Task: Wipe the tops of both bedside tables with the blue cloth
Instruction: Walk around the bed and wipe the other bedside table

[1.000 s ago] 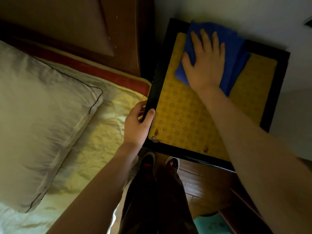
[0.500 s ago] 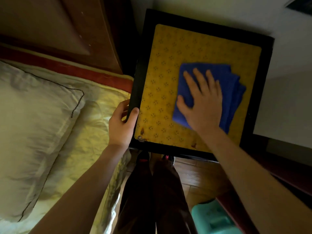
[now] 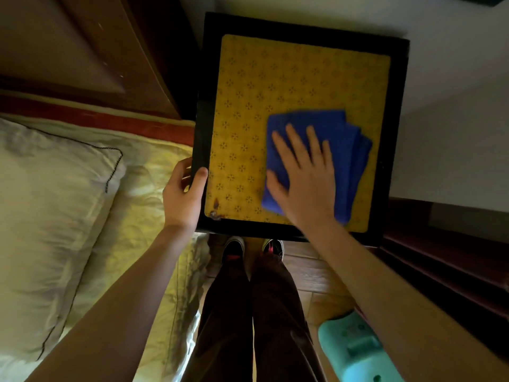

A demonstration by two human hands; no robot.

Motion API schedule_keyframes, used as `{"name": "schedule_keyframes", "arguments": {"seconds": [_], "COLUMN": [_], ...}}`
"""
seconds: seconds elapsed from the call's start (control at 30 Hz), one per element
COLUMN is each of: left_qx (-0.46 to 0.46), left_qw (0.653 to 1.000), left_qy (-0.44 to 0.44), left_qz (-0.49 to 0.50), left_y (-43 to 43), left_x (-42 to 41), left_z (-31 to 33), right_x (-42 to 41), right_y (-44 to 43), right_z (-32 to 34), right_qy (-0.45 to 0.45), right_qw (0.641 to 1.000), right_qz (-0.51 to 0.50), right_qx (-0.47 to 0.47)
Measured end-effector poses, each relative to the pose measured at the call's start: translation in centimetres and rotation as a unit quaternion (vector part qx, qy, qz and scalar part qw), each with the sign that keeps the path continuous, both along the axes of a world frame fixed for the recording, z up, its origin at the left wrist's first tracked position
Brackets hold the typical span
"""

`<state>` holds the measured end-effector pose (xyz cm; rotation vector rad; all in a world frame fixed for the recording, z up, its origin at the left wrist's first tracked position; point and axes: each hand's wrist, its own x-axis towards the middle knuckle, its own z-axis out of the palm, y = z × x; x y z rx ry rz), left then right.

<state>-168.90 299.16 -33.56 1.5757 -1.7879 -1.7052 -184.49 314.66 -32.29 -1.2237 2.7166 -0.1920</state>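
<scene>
The folded blue cloth (image 3: 345, 150) lies flat on the yellow patterned mat (image 3: 289, 86) that covers the bedside table (image 3: 303, 24), in the mat's lower right part, right of the frame's centre. Folded into a thick pad, it gives the palm a broad face to push, which suits wiping. The right hand (image 3: 305, 177) lies on top of it, palm down, fingers (image 3: 293, 143) straight and slightly spread, pressing rather than pinching; nothing is gripped. At centre left, the left hand (image 3: 181, 194) clasps the table's dark left rim, thumb on top and the other fingers curled over the outer side, probably to steady the table. Left of it lie the yellowish bedsheet (image 3: 132, 194) and a white pillow (image 3: 46, 221); a turquoise object (image 3: 355, 351) sits on the floor at lower right.
</scene>
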Motion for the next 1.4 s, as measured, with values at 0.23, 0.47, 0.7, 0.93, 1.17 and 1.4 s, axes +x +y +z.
{"name": "schedule_keyframes", "arguments": {"seconds": [0.23, 0.47, 0.7, 0.93, 1.17, 1.4], "left_qx": [-0.006, -0.023, -0.013, -0.017, -0.011, -0.009], "left_qw": [1.0, 1.0, 1.0, 1.0, 1.0, 1.0], "left_qy": [-0.008, 0.006, 0.017, 0.009, 0.0, 0.003], "left_qz": [0.007, 0.002, 0.008, 0.005, 0.001, 0.005], "left_y": [0.1, 0.0, -0.1, 0.2, 0.0, 0.0], "left_x": [-0.1, 0.0, 0.2, 0.0, 0.1, 0.0], "left_z": [-0.1, -0.8, -1.1, -0.5, -0.4, -0.3], "right_x": [0.1, -14.0, -17.3, -7.1, 4.6, 3.7], "right_y": [6.3, -3.4, -3.7, 6.7, 5.7, -1.9], "right_z": [-0.3, -1.1, -0.4, 0.3, 0.4, -0.2], "right_qy": [-0.006, 0.023, -0.004, -0.002, -0.018, -0.02], "right_qw": [0.999, 0.997, 0.999, 0.996, 0.995, 0.999], "right_qz": [0.045, -0.066, -0.028, -0.082, -0.085, -0.047], "right_qx": [-0.011, -0.027, -0.029, -0.015, 0.053, 0.019]}}
